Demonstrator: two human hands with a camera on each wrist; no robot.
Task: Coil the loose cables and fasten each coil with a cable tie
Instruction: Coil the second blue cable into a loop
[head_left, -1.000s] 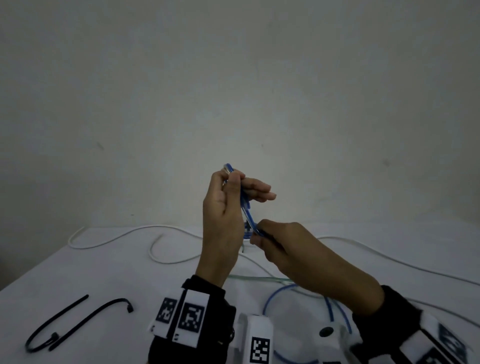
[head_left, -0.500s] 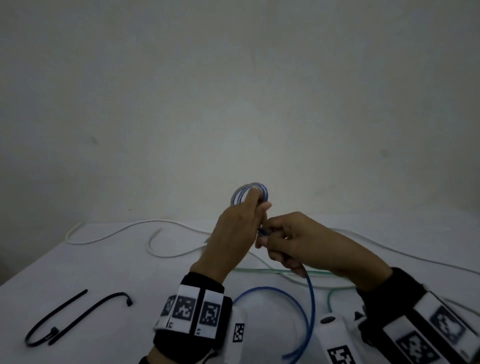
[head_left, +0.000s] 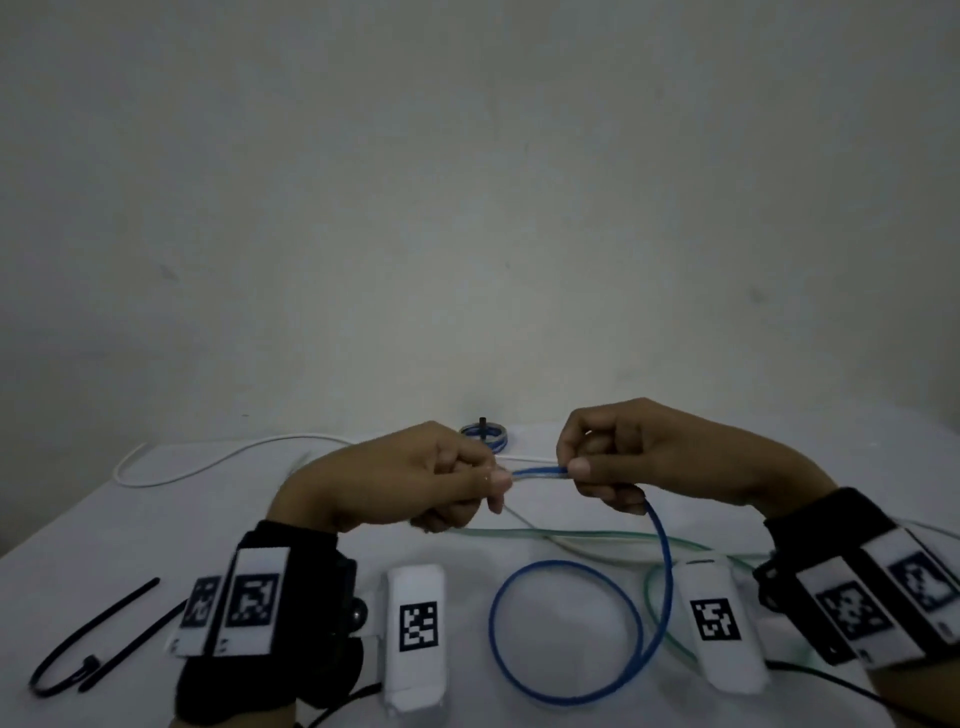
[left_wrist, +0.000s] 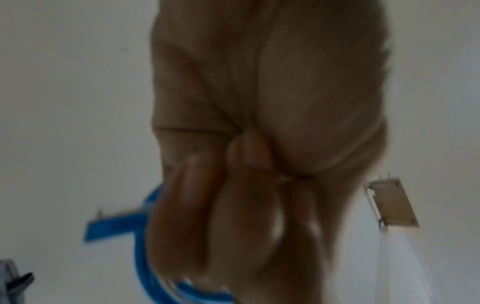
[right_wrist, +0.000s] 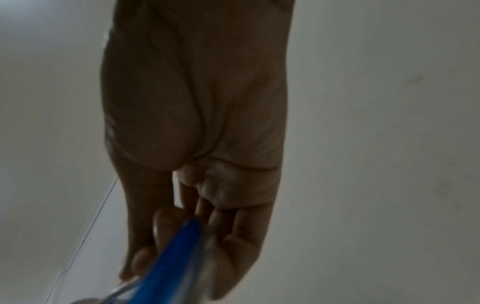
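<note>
Left hand (head_left: 415, 475) and right hand (head_left: 623, 457) pinch blue cable (head_left: 537, 472) taut above desk (head_left: 130, 525); loose grip risks uncoiling.

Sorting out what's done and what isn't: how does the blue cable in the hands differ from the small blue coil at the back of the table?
The blue cable is mostly loose; one big open loop lies on the table, while the small blue coil is wound tight. The cable is pinched between the left hand and right hand; the coil lies untouched. The coil has something dark across it, probably a tie; the cable shows none. Both are blue.
</note>
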